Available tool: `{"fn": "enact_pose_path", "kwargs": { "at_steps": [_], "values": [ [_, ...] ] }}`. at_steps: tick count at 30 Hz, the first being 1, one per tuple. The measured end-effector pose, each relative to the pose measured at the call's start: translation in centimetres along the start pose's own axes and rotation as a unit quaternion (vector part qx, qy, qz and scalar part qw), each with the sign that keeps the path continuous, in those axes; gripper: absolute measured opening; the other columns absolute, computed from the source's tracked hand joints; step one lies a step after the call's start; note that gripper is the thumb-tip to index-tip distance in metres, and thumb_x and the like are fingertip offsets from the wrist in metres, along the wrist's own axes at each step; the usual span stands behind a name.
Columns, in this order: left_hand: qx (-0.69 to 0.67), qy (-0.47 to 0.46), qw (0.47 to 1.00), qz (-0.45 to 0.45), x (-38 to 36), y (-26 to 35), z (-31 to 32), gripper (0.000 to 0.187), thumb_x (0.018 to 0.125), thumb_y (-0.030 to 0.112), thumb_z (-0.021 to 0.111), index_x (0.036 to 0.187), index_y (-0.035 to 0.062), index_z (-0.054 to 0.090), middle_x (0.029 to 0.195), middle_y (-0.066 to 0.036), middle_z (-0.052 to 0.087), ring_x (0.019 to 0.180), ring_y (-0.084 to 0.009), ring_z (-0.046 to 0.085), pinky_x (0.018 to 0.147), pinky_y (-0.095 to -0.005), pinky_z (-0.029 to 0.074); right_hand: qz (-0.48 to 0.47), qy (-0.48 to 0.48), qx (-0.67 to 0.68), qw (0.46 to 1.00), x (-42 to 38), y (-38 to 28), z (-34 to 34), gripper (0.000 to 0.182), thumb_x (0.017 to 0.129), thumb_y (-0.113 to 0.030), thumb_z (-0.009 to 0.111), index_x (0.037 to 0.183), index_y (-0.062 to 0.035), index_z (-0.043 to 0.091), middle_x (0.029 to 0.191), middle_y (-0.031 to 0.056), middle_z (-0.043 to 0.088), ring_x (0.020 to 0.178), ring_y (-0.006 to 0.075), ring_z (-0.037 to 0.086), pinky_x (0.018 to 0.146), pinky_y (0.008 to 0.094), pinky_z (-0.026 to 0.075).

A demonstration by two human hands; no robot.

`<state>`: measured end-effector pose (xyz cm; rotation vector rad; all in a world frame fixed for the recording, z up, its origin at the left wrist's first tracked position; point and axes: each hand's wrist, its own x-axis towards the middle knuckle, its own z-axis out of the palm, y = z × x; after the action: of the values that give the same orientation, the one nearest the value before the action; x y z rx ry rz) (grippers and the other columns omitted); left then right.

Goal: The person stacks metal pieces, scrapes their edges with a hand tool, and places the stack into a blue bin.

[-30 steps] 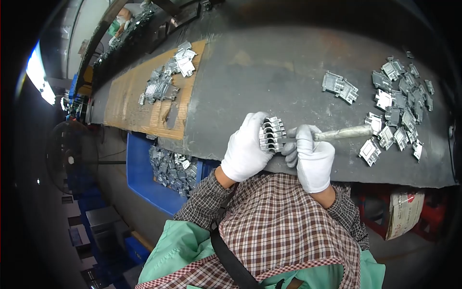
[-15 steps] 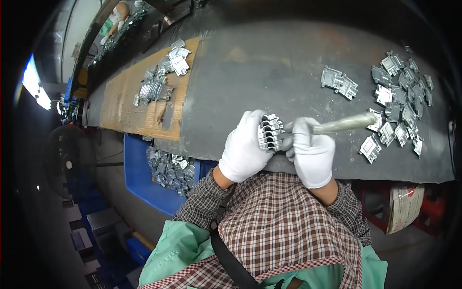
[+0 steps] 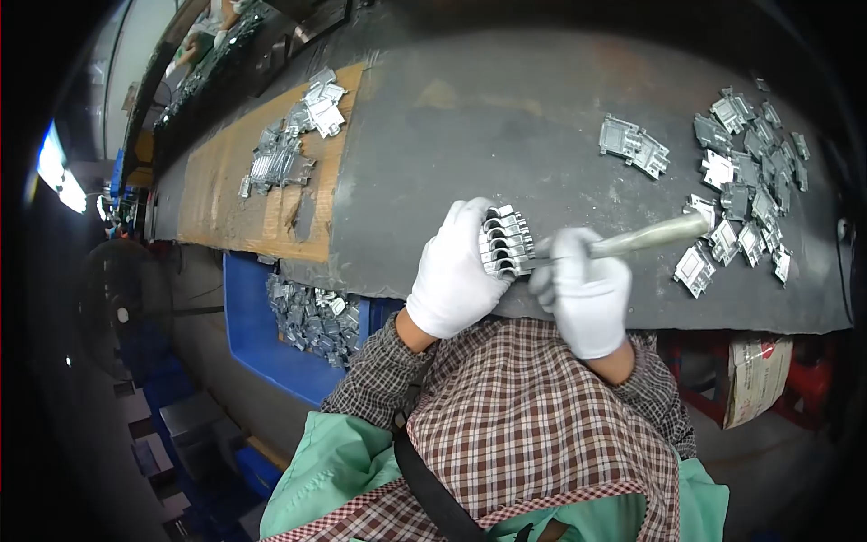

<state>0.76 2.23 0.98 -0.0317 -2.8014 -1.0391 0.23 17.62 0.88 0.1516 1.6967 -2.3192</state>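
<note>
My left hand (image 3: 456, 271), in a white glove, is closed around a stack of several silvery cast metal parts (image 3: 506, 242). Their curved notches line up in a row facing upward. In my right hand (image 3: 585, 294), also gloved, is a thin file-like tool with a long pale handle (image 3: 655, 237) that sticks out to the right. The tool's narrow dark end reaches the right side of the stack; its tip is hidden. Both hands are just above the near edge of the dark worktable (image 3: 452, 117).
Loose metal parts (image 3: 745, 181) lie scattered at right, with a small group (image 3: 634, 146) nearer the middle. More parts (image 3: 280, 158) rest on cardboard (image 3: 212, 194) at left. A blue bin (image 3: 253, 339) of parts is below the edge. Another person's arm (image 3: 194, 50) shows top left.
The right hand and tool have shifted slightly against the stack, with the handle a little lower on its left side. The left hand keeps its hold; the whole view has moved slightly.
</note>
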Motion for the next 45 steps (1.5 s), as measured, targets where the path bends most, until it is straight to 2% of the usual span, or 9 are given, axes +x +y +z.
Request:
{"fn": "enact_pose_path", "kwargs": {
  "at_steps": [2, 4, 6, 10, 11, 13, 18, 19, 45],
  "values": [
    [0.003, 0.0, 1.0, 0.002, 0.0, -0.1, 0.1, 0.055, 0.067, 0.012, 0.08, 0.114, 0.0007, 0.053, 0.099, -0.015, 0.061, 0.089, -0.0335, 0.065, 0.078, -0.0381, 0.053, -0.109, -0.002, -0.045, 0.993, 0.0, 1.4, 0.5, 0.027, 0.101, -0.019, 0.052, 0.088, 0.0014, 0.063, 0.06, 0.0032, 0.061, 0.051, 0.008, 0.055, 0.046, 0.0204, 0.043],
    [0.008, -0.006, 1.0, -0.001, -0.2, -0.3, -0.1, 0.056, 0.067, 0.012, 0.081, 0.114, 0.0006, 0.053, 0.101, -0.014, 0.062, 0.089, -0.0305, 0.066, 0.079, -0.0366, 0.053, 0.064, -0.037, -0.013, 0.997, 0.9, -1.1, -0.2, 0.033, 0.102, -0.024, 0.05, 0.087, 0.0026, 0.062, 0.06, 0.0051, 0.06, 0.046, 0.0093, 0.054, 0.044, 0.0213, 0.043],
    [0.013, -0.015, 1.0, 0.001, 0.0, -0.4, -0.2, 0.057, 0.067, 0.012, 0.082, 0.115, 0.0003, 0.053, 0.103, -0.012, 0.063, 0.09, -0.0258, 0.067, 0.08, -0.0342, 0.053, 0.107, -0.102, 0.14, 0.979, 1.6, -1.3, -2.2, 0.044, 0.103, -0.035, 0.047, 0.089, 0.0046, 0.061, 0.057, 0.0072, 0.059, 0.041, 0.0102, 0.051, 0.038, 0.0225, 0.04],
    [-0.42, -0.011, 0.901, -0.11, -1.4, -2.7, -1.6, 0.079, 0.062, 0.014, 0.089, 0.127, 0.0029, 0.045, 0.115, -0.01, 0.062, 0.099, -0.0163, 0.064, 0.086, -0.0286, 0.054, 0.005, 0.045, 0.052, 0.998, 0.5, -1.1, -3.2, 0.046, 0.103, -0.037, 0.047, 0.091, 0.005, 0.06, 0.056, 0.0067, 0.058, 0.04, 0.0094, 0.049, 0.037, 0.0217, 0.038],
    [-0.444, -0.002, 0.894, -0.057, -1.6, -3.3, -1.9, 0.08, 0.062, 0.007, 0.087, 0.127, 0.0031, 0.042, 0.113, -0.01, 0.061, 0.099, -0.0164, 0.064, 0.086, -0.0306, 0.056, -0.006, 0.051, 0.068, 0.996, 0.6, -0.4, -3.7, 0.044, 0.103, -0.037, 0.047, 0.092, 0.0044, 0.06, 0.056, 0.0066, 0.058, 0.041, 0.0092, 0.049, 0.038, 0.0216, 0.038],
    [-0.545, -0.012, 0.827, -0.134, -1.8, -3.0, -2.7, 0.088, 0.059, 0.016, 0.093, 0.129, 0.0048, 0.04, 0.12, -0.011, 0.058, 0.105, -0.0184, 0.061, 0.091, -0.0316, 0.054, -0.01, 0.056, 0.071, 0.996, 0.8, 0.1, -3.5, 0.042, 0.103, -0.035, 0.048, 0.093, 0.0033, 0.059, 0.057, 0.006, 0.058, 0.043, 0.0087, 0.049, 0.039, 0.0212, 0.038],
    [-0.53, -0.041, 0.845, -0.063, -2.6, -3.5, -2.4, 0.093, 0.054, 0.019, 0.096, 0.128, 0.0077, 0.041, 0.123, -0.01, 0.054, 0.113, -0.0198, 0.057, 0.099, -0.0333, 0.049, 0.006, 0.035, -0.016, 0.999, 0.4, -0.2, -2.6, 0.034, 0.103, -0.03, 0.049, 0.093, 0.0006, 0.059, 0.06, 0.0039, 0.058, 0.048, 0.0066, 0.05, 0.044, 0.0193, 0.039],
    [-0.495, -0.033, 0.868, 0.024, -2.5, -4.2, -1.7, 0.081, 0.066, 0.019, 0.09, 0.129, 0.0058, 0.041, 0.122, -0.017, 0.055, 0.107, -0.0211, 0.058, 0.089, -0.0312, 0.053, 0.018, 0.033, -0.014, 0.999, 0.3, -0.2, -2.4, 0.031, 0.103, -0.029, 0.05, 0.093, -0.0003, 0.059, 0.06, 0.003, 0.058, 0.049, 0.0059, 0.049, 0.046, 0.0187, 0.039],
    [-0.552, -0.083, 0.829, -0.031, -3.7, -4.6, -2.0, 0.089, 0.055, 0.022, 0.096, 0.126, 0.0067, 0.044, 0.122, -0.013, 0.056, 0.116, -0.0232, 0.057, 0.101, -0.0341, 0.047, -0.038, 0.023, -0.077, 0.996, -0.2, 1.1, -2.5, 0.028, 0.103, -0.026, 0.049, 0.101, 0.0004, 0.059, 0.065, 0.0042, 0.061, 0.052, 0.0058, 0.05, 0.048, 0.0187, 0.04]
  ]
}}
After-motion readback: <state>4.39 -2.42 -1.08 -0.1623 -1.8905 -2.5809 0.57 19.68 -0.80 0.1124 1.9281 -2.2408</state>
